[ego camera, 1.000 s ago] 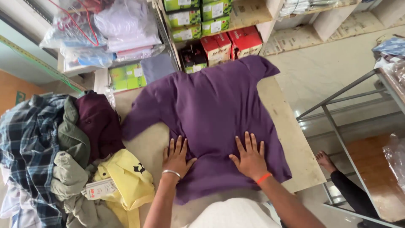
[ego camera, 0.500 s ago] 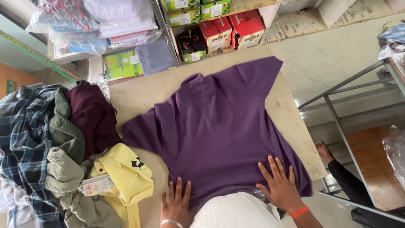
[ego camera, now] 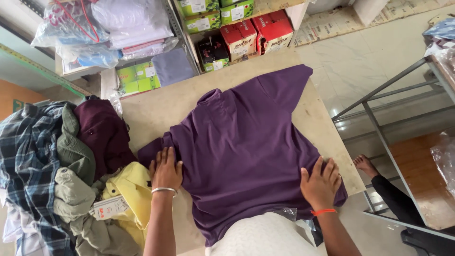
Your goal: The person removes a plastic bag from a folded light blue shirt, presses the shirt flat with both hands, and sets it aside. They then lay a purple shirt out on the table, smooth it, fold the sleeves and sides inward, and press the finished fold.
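A purple polo shirt lies spread flat on a beige table, collar toward the far edge. My left hand, with a silver bangle on the wrist, rests flat on the shirt's left sleeve near the side seam. My right hand, with an orange thread on the wrist, presses flat on the shirt's lower right corner at the table's right edge. Neither hand grips the cloth.
A heap of clothes sits at the left: a plaid shirt, a maroon garment, olive garments and a yellow garment with a tag. Shelves with red boxes, green boxes and bagged clothes stand beyond. Another person's foot shows lower right.
Both hands have slid apart across the shirt: the left out to the left sleeve, the right to the lower right corner. The view has also shifted.
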